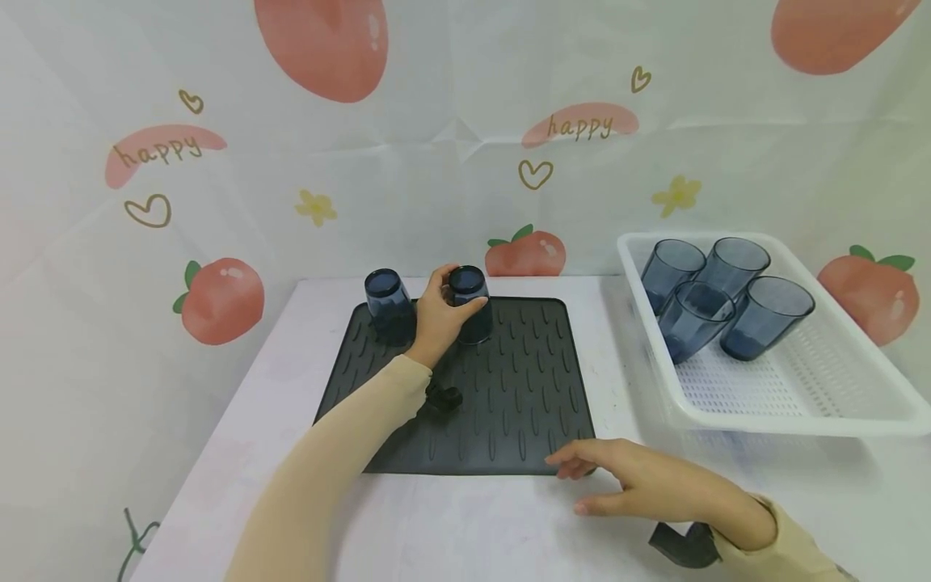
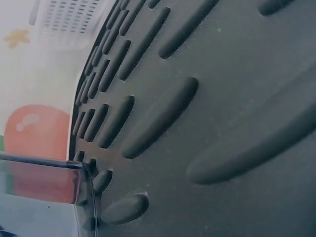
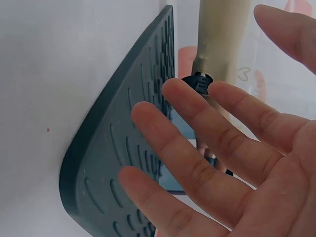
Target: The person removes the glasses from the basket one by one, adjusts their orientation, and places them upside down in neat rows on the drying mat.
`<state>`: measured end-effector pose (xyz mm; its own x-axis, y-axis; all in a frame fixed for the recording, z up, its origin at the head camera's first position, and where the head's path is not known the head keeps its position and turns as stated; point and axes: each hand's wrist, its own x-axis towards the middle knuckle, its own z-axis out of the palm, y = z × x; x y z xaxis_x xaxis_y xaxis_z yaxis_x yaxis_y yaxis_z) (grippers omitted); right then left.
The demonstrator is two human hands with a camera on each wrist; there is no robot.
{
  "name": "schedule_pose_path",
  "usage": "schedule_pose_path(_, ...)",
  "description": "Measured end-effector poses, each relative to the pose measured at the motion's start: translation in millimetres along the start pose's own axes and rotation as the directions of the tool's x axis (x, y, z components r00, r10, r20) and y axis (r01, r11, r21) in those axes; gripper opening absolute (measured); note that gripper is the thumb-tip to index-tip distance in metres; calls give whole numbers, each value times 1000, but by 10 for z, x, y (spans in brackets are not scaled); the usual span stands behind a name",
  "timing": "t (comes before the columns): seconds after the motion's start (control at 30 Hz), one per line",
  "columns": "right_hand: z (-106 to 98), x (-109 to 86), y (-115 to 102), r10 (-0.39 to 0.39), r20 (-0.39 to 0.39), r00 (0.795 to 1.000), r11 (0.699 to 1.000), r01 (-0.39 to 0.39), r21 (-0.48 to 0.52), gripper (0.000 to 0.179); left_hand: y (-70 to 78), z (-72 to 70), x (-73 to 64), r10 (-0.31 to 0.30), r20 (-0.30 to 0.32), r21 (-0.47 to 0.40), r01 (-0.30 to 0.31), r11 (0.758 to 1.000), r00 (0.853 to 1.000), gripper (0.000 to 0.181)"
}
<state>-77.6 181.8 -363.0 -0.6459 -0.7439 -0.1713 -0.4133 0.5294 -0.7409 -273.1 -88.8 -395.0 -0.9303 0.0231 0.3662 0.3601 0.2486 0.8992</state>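
On the back of the black ridged mat (image 1: 509, 404), my left hand (image 1: 438, 322) grips an upside-down blue glass (image 1: 476, 323) from its left side, thumb across the front. A second upside-down blue glass (image 1: 391, 307) stands just left of that hand. In the left wrist view, part of a clear glass (image 2: 44, 197) shows low at the left, against the mat's ridges. My right hand (image 1: 640, 485) hovers by the mat's front right corner, holding nothing. Its fingers (image 3: 192, 168) are spread in the right wrist view.
A white basket (image 1: 800, 424) with a perforated floor stands at the right, holding several blue glasses (image 1: 767, 315) leaning at its left end. A patterned white backdrop (image 1: 436, 186) rises behind the white table (image 1: 465, 525).
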Motion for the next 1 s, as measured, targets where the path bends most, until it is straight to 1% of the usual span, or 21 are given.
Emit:
schedule_pose_path(0.07, -6, 1, -6, 5, 3, 1000, 1000, -5, 3, 48, -21, 2, 9, 2, 6, 24, -2, 1000, 1000, 68)
schedule_pose_path(0.2, -7, 0, -8, 8, 6, 1000, 1000, -8, -4, 48, -73, -4, 18, 5, 12, 43, -6, 999, 1000, 67)
schedule_pose_path(0.33, -4, -6, -8, 6, 6, 1000, 1000, -6, -9, 48, -75, -12, 16, 10, 16, 45, -11, 999, 1000, 68)
schedule_pose_path(0.5, 1, -5, -6, 19, 12, 1000, 1000, -19, 9, 48, -68, -13, 20, 7, 19, 56, -8, 998, 1000, 68)
schedule_pose_path(0.83, 22, 9, 24, 36, 11, 999, 999, -36, 14, 47, -87, -8, 33, 8, 38, 30, -9, 1000, 999, 72)
schedule_pose_path(1.0, 22, 11, 18, 23, 10, 1000, 1000, -23, 16, 46, -106, -8, 34, -14, 39, 14, 13, 1000, 999, 72)
